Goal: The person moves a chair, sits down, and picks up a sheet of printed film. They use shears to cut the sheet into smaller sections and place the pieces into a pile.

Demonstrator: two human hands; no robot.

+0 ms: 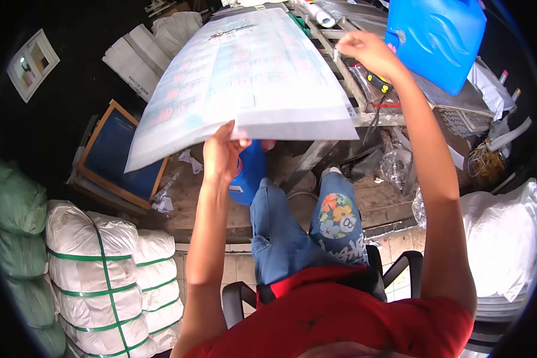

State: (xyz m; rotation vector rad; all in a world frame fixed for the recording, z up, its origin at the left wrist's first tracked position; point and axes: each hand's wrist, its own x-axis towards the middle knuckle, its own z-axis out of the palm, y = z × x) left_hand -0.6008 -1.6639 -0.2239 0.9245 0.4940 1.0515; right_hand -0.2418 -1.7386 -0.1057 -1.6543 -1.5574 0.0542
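A large white translucent sheet (232, 89) with faint printed rows lies over the table and juts past its near edge. Its near border is pinched between the thumb and fingers of my left hand (222, 152). Near the sheet's far end rests a small dark metal object (231, 31), too small to make out. My right hand (367, 52) is raised to the right of the sheet, beside the blue jerrycan (438, 42), with its fingers curled together; whether they hold anything is too small to tell. A yellow and black item (379, 83) lies below that hand.
A blue container (249, 176) stands under the sheet by my knees. At the left are a wood-framed blue board (118, 152) and white bales (92, 268) with green straps. A white sack (501, 238) stands at the right. A white roll (317, 13) lies at the back.
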